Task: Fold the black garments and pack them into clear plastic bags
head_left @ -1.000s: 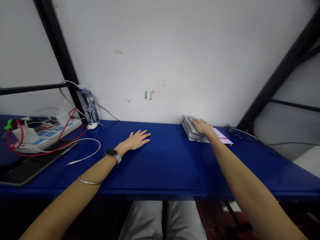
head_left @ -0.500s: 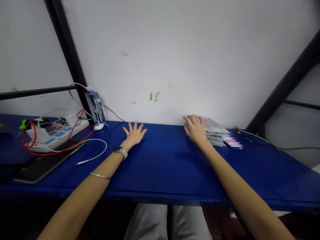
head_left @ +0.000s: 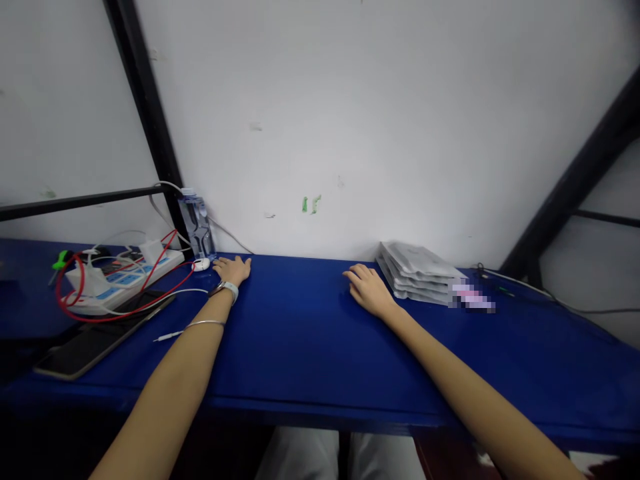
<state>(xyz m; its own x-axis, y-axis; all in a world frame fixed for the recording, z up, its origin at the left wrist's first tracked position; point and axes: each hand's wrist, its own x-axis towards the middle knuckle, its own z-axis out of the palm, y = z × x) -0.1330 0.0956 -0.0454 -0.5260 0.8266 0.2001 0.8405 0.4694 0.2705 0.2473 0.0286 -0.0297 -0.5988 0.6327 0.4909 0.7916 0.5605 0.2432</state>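
My left hand (head_left: 233, 270) is on the blue tabletop (head_left: 300, 333) near the wall, its fingers apart and nothing in it. Just left of its fingertips are a small white rounded case (head_left: 201, 265) and a clear water bottle (head_left: 197, 227) standing upright. My right hand (head_left: 369, 288) rests with fingers extended on the tabletop and holds nothing. To its right lies a stack of several silvery-grey flat packets (head_left: 417, 270), apart from the fingers. A pixelated pink and purple item (head_left: 471, 295) adjoins the stack.
A white power strip (head_left: 130, 283) with plugs, a red cable (head_left: 107, 320) and white cords lies at the left. In front of it is a dark tablet or phone (head_left: 95, 340). Black frame posts (head_left: 145, 93) slant up at both sides. Thin cables run along the right.
My left hand has moved left, toward the bottle and white case. My right hand has come off the packet stack, toward me and slightly left. The view has tilted up slightly.
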